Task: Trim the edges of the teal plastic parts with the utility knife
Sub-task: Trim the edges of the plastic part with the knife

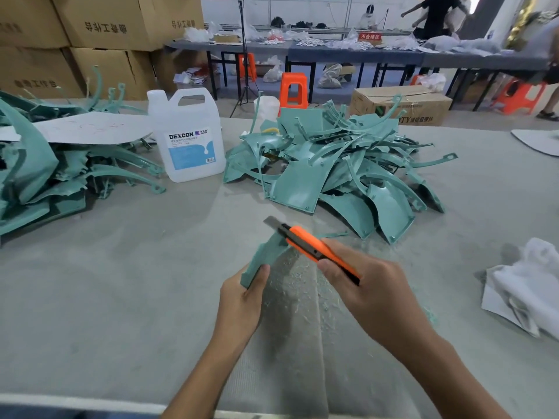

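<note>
Left pile of teal parts [45, 173] at the tabletop [121, 282] left edge; clear jug [189, 134] beside it. Left hand [242, 300] grips a teal part [266, 255] near the front edge, long axis rising toward the far right. Right hand [372, 294] is curled round an orange utility knife [314, 247], blade pointing far-left, meeting the part's upper edge. Right pile [341, 170] lies beyond; white cloth [526, 285] at right edge.

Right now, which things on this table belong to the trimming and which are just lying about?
In the job: curved teal plastic part in the left hand; orange utility knife in the right hand; middle heap of teal parts; left heap of teal parts; teal shavings.
Lying about: white plastic jug with blue label; crumpled white cloth; flat white sheet.
</note>
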A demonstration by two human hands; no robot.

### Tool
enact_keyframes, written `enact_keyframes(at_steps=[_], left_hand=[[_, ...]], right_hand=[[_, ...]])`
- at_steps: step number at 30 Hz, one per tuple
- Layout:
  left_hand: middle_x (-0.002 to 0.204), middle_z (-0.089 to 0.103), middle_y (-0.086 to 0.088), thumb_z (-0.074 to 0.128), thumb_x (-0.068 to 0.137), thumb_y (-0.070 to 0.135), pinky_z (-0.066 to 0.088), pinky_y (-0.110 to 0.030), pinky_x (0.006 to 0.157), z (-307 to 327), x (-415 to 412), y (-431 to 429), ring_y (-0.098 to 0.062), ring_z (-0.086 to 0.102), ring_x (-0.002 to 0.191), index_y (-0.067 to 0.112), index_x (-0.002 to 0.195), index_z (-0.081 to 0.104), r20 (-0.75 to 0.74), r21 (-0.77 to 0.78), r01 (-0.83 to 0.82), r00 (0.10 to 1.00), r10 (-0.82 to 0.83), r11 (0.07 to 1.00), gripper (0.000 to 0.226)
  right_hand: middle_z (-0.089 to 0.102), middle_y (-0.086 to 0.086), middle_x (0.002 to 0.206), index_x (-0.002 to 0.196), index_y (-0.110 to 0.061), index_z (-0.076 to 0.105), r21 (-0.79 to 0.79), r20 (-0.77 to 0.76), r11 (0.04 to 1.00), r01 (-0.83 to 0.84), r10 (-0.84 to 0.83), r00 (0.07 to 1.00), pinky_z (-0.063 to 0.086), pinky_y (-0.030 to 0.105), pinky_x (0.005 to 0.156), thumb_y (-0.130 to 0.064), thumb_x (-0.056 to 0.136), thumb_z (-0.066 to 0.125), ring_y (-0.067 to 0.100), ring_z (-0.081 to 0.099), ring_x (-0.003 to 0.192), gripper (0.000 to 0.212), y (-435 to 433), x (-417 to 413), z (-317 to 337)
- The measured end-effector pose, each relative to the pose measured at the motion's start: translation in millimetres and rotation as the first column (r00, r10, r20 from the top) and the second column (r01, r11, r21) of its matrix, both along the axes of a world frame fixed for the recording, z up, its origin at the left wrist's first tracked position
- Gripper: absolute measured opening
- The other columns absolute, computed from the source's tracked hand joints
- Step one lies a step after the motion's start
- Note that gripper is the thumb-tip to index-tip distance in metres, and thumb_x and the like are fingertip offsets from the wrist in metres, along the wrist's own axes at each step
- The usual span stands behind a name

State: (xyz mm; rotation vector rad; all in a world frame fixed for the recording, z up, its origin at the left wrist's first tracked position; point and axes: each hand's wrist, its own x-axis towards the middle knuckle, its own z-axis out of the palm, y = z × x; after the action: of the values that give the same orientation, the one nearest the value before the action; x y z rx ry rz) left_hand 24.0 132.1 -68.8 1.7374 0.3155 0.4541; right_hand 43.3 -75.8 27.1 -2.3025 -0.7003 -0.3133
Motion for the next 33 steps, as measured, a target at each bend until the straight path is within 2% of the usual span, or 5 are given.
enact_keyframes(at_steps=[15,20,25,29,33], left_hand=[[0.05,0.029,0.013,0.057,0.1,0.037,0.02,-0.018,0.045,2.1,-1.2,-1.6,-0.005,0.024,0.048,0.038,0.074,0.064,0.013,0.028,-0.003,1.0,0.002,1.0,0.027],[0.051,0.03,0.014,0.058,0.098,0.041,0.02,-0.019,0.046,3.6,-1.3,-2.3,-0.004,0.025,0.049,0.038,0.06,0.056,-0.004,0.028,-0.009,1.0,0.009,1.0,0.038],[0.054,0.03,0.013,0.056,0.094,0.049,0.021,-0.022,0.047,5.1,-2.7,-2.1,-0.006,0.025,0.052,0.035,0.07,0.062,0.012,0.023,-0.007,1.0,0.006,1.0,0.029],[0.052,0.028,0.012,0.056,0.094,0.05,0.019,-0.022,0.046,5.4,-3.4,-2.9,-0.006,0.023,0.05,0.039,0.059,0.053,0.001,0.037,0.005,1.0,-0.005,0.999,0.037],[0.053,0.03,0.014,0.056,0.097,0.046,0.021,-0.022,0.046,2.8,-3.3,-1.5,-0.006,0.025,0.051,0.041,0.068,0.061,0.012,0.043,-0.009,1.0,0.008,0.999,0.029]], right_hand=[[0.062,-0.009,0.058,0.126,-0.033,0.067,-0.064,0.032,0.991,0.121,-0.119,0.992,0.043,0.021,0.043,-0.036,0.098,0.06,0.009,0.056,0.047,0.029,-18.7,19.5,-1.9],[0.062,-0.012,0.065,0.128,-0.053,0.059,0.038,-0.083,0.995,-0.089,0.092,0.992,0.033,0.012,0.041,-0.048,0.099,0.055,0.005,0.05,0.043,0.03,-16.7,4.2,-14.0],[0.06,-0.008,0.058,0.131,-0.044,0.061,0.04,-0.001,0.991,0.128,-0.129,0.992,0.041,0.022,0.043,-0.041,0.098,0.058,0.008,0.053,0.047,0.033,-19.5,17.7,-16.3],[0.065,-0.016,0.073,0.135,-0.049,0.054,0.073,-0.048,0.995,-0.073,0.076,0.996,0.038,0.012,0.045,-0.053,0.097,0.053,0.006,0.059,0.056,0.039,-7.7,-3.4,-21.0],[0.059,-0.009,0.058,0.13,-0.043,0.062,0.054,-0.034,0.986,0.157,-0.156,0.987,0.04,0.022,0.045,-0.035,0.098,0.06,0.01,0.053,0.047,0.033,-13.2,19.3,-27.4]])
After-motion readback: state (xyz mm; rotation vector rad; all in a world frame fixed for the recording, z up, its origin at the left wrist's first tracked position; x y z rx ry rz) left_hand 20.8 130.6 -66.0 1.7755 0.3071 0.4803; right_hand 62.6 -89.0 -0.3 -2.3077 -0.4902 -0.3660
